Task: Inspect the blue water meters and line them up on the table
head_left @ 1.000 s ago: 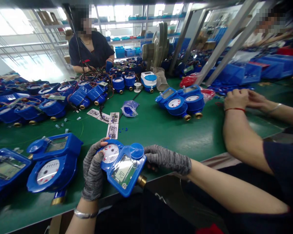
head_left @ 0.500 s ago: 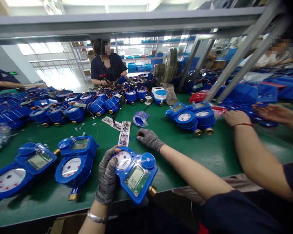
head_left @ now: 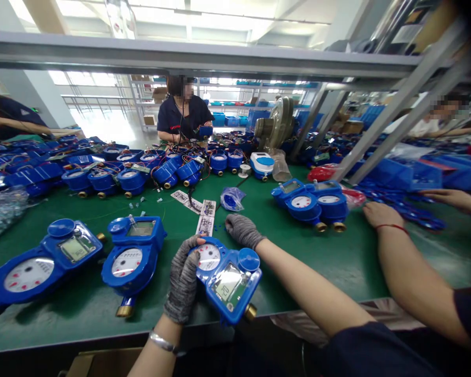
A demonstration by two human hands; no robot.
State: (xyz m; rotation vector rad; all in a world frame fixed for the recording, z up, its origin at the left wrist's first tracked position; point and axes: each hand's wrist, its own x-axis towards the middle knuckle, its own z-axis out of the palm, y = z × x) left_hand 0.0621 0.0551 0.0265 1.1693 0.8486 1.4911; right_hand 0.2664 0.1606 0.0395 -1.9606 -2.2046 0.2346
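Note:
My left hand [head_left: 183, 280], in a grey knit glove, grips a blue water meter [head_left: 227, 277] by its left side at the near table edge; its white dial and small display face up. My gloved right hand [head_left: 241, 230] rests fingers down on the green table just beyond the meter, beside small blue bits and a strip of printed labels [head_left: 205, 225]. Whether it pinches anything is hidden.
Two more blue meters [head_left: 133, 256] [head_left: 43, 264] lie to the left. A pair of meters [head_left: 314, 201] sits at right near a co-worker's arm [head_left: 400, 262]. A plastic bag of blue parts [head_left: 231, 199] and rows of wired meters [head_left: 129, 175] fill the far side, where a person sits.
My right hand left the meter's right side and reached forward onto the table by the labels. The view tilted upward; my left hand kept hold of the meter.

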